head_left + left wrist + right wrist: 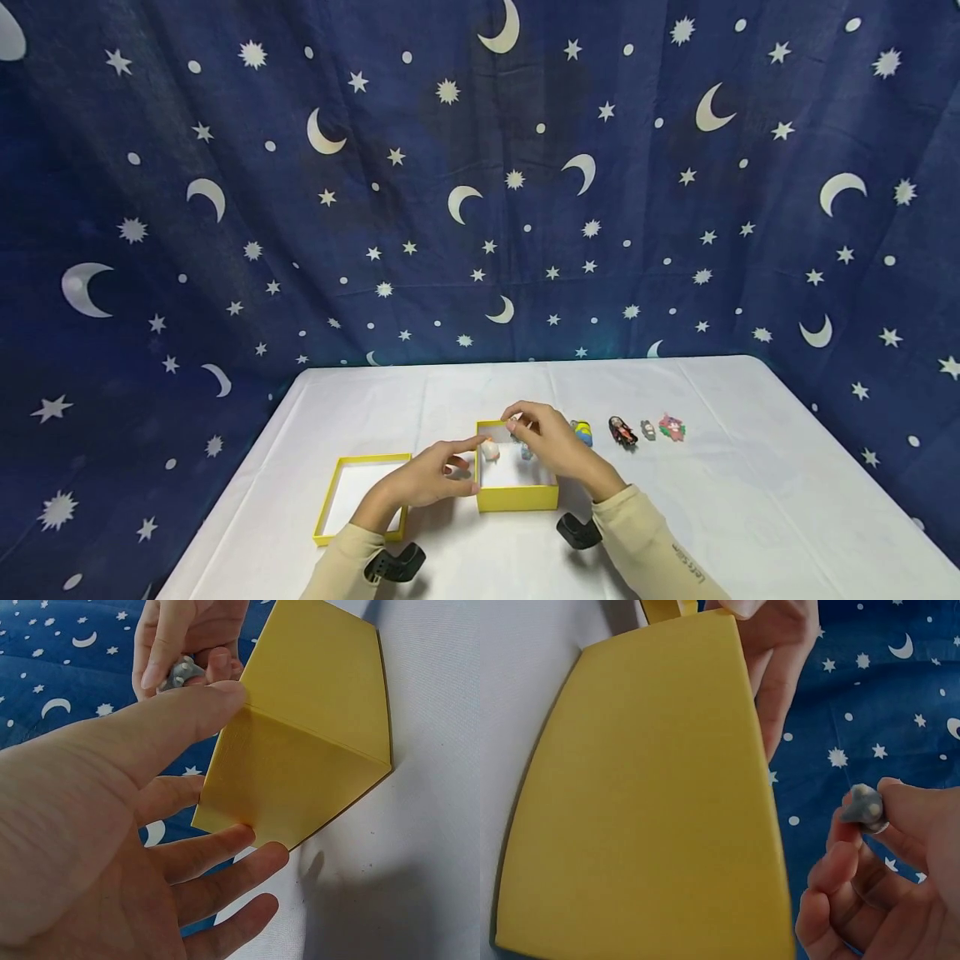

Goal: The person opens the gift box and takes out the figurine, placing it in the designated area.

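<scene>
A yellow box point(517, 498) with a white inside stands on the table. Inside it are a small white-and-orange figure point(490, 451) and a pale blue one point(526, 452). My left hand point(429, 477) lies along the box's left wall, with the thumb at the near corner and the fingers loosely spread, some touching the wall. Over the box's far right part, my right hand point(553, 442) pinches a small grey figurine point(865, 806) with pale bumps between thumb and fingers. In the left wrist view the figurine shows just beyond the box's rim; its exact kind cannot be told.
The yellow-rimmed box lid point(362, 460) lies to the left, its white inside up. Right of the box, a blue-and-yellow figure point(582, 432), a dark-haired doll point(622, 432), a small grey figure point(648, 430) and a pink-and-green one point(672, 427) form a row on the white tablecloth point(750, 517).
</scene>
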Demonstrator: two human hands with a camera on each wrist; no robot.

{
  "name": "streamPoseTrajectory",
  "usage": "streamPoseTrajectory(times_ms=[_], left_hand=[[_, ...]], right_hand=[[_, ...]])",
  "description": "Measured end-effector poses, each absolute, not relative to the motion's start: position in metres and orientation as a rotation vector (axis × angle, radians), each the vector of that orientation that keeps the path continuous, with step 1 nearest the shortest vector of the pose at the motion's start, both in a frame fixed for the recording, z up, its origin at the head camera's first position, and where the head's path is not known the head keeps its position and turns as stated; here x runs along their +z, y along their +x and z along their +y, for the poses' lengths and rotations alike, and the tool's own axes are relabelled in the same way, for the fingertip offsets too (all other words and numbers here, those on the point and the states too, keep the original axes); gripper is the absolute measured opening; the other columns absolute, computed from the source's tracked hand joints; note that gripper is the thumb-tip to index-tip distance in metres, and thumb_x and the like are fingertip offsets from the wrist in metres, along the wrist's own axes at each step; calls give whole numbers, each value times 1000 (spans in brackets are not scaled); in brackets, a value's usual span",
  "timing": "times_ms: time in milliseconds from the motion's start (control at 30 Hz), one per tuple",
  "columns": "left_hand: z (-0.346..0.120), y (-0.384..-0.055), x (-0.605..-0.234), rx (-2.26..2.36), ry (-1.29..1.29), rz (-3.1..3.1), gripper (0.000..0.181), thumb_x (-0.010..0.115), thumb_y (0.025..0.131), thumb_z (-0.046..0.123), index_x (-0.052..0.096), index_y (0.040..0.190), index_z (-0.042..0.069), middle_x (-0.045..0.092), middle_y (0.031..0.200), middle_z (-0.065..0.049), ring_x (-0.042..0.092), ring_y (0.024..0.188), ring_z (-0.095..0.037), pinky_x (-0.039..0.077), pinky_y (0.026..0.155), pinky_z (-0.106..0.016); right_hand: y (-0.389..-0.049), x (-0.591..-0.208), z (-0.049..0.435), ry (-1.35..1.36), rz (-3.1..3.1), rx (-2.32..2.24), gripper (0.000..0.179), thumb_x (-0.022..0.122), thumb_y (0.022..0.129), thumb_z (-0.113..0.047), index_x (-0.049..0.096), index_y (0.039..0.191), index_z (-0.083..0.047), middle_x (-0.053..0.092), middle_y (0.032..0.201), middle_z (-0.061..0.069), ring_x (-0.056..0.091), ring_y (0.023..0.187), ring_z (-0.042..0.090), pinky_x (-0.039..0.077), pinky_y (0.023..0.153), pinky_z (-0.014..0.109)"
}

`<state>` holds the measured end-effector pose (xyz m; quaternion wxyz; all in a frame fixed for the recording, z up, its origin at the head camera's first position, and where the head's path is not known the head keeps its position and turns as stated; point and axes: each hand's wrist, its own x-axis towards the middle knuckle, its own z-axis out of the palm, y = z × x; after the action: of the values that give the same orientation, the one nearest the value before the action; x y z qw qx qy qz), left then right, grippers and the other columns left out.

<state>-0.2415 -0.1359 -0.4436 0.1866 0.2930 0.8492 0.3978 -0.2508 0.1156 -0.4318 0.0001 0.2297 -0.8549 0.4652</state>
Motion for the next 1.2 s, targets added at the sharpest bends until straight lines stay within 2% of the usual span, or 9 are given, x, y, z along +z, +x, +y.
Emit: streamPoseTrajectory(times_ms=[167, 333, 433, 500, 633, 700, 800, 967, 1200], left_hand=[[-137, -243, -444, 1118, 818, 2399, 71, 70, 95, 23, 38, 157, 10, 44, 159, -14, 60, 125, -35, 47, 104, -59], [-138, -242, -443, 1117, 822, 2409, 71, 70, 95, 24, 39, 157, 10, 45, 158, -14, 60, 124, -35, 46, 104, -59], [-139, -242, -442, 1116, 826, 2410, 71, 70, 95, 24, 38, 157, 9, 44, 158, -14, 60, 125, -36, 46, 105, -60], [-140, -242, -442, 1117, 823, 2408, 71, 70, 95, 24, 38, 156, 9, 44, 159, -14, 60, 125, -36, 46, 105, -60], [-140, -240, -443, 1127, 808, 2408, 71, 70, 94, 23, 38, 156, 8, 44, 159, -13, 59, 126, -36, 45, 106, -60], [-140, -239, -443, 1129, 804, 2407, 71, 70, 95, 22, 37, 156, 7, 44, 159, -13, 59, 127, -35, 45, 107, -60], [-139, -238, -443, 1122, 811, 2414, 71, 70, 95, 22, 37, 156, 7, 44, 159, -13, 59, 127, -35, 45, 107, -59], [-139, -239, -442, 1119, 821, 2428, 71, 70, 94, 22, 39, 156, 7, 48, 156, -13, 61, 125, -35, 46, 105, -59], [-137, -239, -443, 1128, 811, 2409, 72, 70, 94, 23, 38, 157, 9, 43, 160, -11, 59, 128, -35, 45, 109, -57]], right_hand=[[-253, -429, 120, 768, -2661, 1539, 25, 56, 104, -19, 71, 120, -6, 64, 89, 10, 53, 66, 14, 46, 60, 23], [-253, -427, 122, 791, -2650, 1685, 30, 52, 106, -18, 65, 130, -4, 56, 81, 9, 56, 68, 23, 51, 63, 29], [-254, -427, 121, 800, -2656, 1739, 31, 52, 106, -14, 61, 134, -6, 55, 80, 6, 55, 70, 21, 50, 65, 29], [-254, -427, 121, 818, -2658, 1759, 33, 53, 104, -12, 60, 135, -7, 57, 85, 7, 56, 70, 18, 50, 66, 28], [-254, -426, 121, 861, -2672, 1742, 34, 54, 101, -7, 60, 135, -6, 63, 101, 15, 56, 73, 16, 48, 67, 25], [-253, -425, 122, 864, -2689, 1719, 34, 56, 101, -8, 59, 135, -6, 65, 109, 21, 57, 74, 19, 48, 67, 24], [-252, -423, 123, 888, -2687, 1686, 33, 56, 102, -10, 59, 135, -6, 66, 110, 26, 59, 76, 23, 50, 67, 25], [-252, -419, 127, 935, -2643, 1638, 32, 57, 103, -15, 62, 133, -7, 67, 107, 21, 58, 75, 18, 50, 67, 25], [-250, -416, 137, 872, -2644, 1613, 35, 61, 102, -17, 61, 136, -10, 69, 115, 17, 62, 78, 11, 55, 73, 29]])
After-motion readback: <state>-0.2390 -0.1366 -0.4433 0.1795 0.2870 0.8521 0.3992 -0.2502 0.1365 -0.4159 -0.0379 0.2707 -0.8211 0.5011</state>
